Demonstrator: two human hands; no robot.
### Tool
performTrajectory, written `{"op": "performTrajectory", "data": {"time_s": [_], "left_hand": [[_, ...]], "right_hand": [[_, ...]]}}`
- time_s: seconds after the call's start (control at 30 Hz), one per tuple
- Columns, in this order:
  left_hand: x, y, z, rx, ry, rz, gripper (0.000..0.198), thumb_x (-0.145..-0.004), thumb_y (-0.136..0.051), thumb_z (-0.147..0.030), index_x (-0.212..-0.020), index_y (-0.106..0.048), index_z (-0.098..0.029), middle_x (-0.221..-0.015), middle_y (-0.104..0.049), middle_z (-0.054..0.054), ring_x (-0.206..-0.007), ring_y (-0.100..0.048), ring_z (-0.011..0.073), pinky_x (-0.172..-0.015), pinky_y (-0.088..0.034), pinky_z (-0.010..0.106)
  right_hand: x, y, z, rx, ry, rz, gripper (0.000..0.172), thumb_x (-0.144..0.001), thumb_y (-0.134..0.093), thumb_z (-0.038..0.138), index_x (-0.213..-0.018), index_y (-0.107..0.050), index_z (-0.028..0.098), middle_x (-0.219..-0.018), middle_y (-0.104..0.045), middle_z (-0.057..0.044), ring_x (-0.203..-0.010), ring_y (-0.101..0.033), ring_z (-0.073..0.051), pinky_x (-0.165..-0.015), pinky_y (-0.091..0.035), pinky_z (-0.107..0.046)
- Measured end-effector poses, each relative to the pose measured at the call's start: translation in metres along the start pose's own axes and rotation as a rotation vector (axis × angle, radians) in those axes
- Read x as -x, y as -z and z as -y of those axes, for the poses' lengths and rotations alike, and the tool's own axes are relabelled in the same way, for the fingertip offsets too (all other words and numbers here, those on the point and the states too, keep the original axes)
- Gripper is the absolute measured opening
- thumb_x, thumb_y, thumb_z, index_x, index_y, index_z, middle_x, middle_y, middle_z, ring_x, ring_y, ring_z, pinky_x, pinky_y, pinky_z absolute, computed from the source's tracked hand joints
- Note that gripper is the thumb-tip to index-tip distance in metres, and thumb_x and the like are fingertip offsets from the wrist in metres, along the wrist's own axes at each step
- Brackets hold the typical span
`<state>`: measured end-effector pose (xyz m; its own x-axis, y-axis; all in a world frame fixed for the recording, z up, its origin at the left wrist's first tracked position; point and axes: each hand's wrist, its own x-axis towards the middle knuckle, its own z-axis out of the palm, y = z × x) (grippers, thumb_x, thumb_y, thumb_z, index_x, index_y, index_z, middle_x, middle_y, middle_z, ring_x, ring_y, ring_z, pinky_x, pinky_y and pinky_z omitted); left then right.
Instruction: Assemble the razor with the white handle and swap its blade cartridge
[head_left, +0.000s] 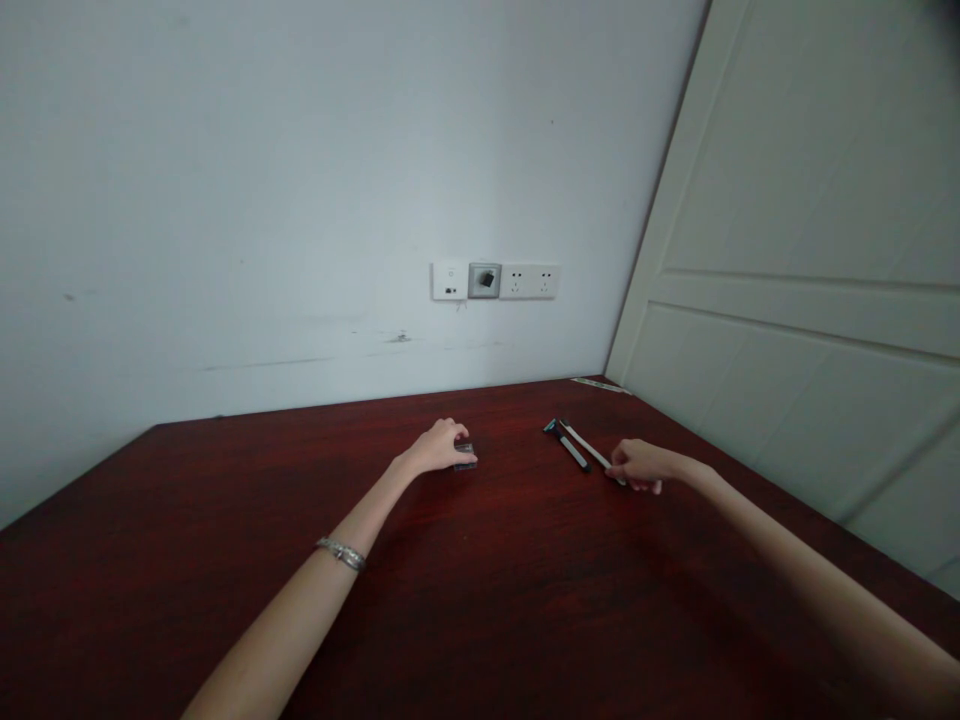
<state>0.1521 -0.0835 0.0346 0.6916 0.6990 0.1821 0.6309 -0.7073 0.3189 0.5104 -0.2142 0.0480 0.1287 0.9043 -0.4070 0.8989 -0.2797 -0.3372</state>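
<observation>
Head view: right hand (639, 464) pinches the near end of a white stick (585, 442) pointing away-left; left hand (437, 447), half-open, straddles a clear case (464, 449).

"What's the small one?"
"A see-through box (466, 449), flat and squarish, low over the counter (450, 600), with the left hand (437, 447) at its nine o'clock side."
"And the other?"
"A slim white stick (585, 445), at the box's three o'clock. It slants, its dark end towards ten o'clock, its four o'clock end in the right hand (637, 462)."
</observation>
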Motion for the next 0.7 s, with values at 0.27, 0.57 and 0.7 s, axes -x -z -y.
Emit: {"op": "performTrajectory", "data": {"time_s": [0.27, 0.57, 0.7], "left_hand": [[0.001, -0.002, 0.008, -0.077, 0.029, 0.067, 0.065, -0.064, -0.067, -0.053, -0.115, -0.060, -0.015, -0.109, -0.057, 0.014, -0.103, -0.050, 0.0293, -0.087, -0.039, 0.033], [0.007, 0.004, 0.008, -0.057, 0.034, 0.116, 0.052, -0.063, -0.068, -0.048, -0.105, -0.064, -0.017, -0.103, -0.058, 0.011, -0.100, -0.050, 0.0285, -0.084, -0.040, 0.033], [0.010, 0.005, 0.008, -0.031, 0.031, 0.120, 0.044, -0.061, -0.070, -0.045, -0.097, -0.067, -0.020, -0.099, -0.060, 0.008, -0.099, -0.051, 0.0272, -0.084, -0.040, 0.031]], "right_hand": [[-0.005, 0.005, -0.001, 0.052, -0.043, 0.045, 0.026, -0.076, -0.058, 0.037, -0.064, -0.058, 0.014, -0.050, -0.051, -0.001, -0.043, -0.051, -0.011, -0.041, -0.048, -0.027], [0.001, 0.014, -0.007, 0.014, 0.037, -0.060, 0.045, -0.076, -0.052, 0.058, -0.068, -0.058, 0.014, -0.059, -0.055, -0.005, -0.047, -0.053, -0.014, -0.039, -0.047, -0.027], [0.012, 0.017, 0.002, 0.022, 0.141, -0.143, 0.046, -0.079, -0.048, 0.058, -0.068, -0.055, 0.014, -0.061, -0.055, -0.006, -0.044, -0.052, -0.013, -0.035, -0.042, -0.023]]}}
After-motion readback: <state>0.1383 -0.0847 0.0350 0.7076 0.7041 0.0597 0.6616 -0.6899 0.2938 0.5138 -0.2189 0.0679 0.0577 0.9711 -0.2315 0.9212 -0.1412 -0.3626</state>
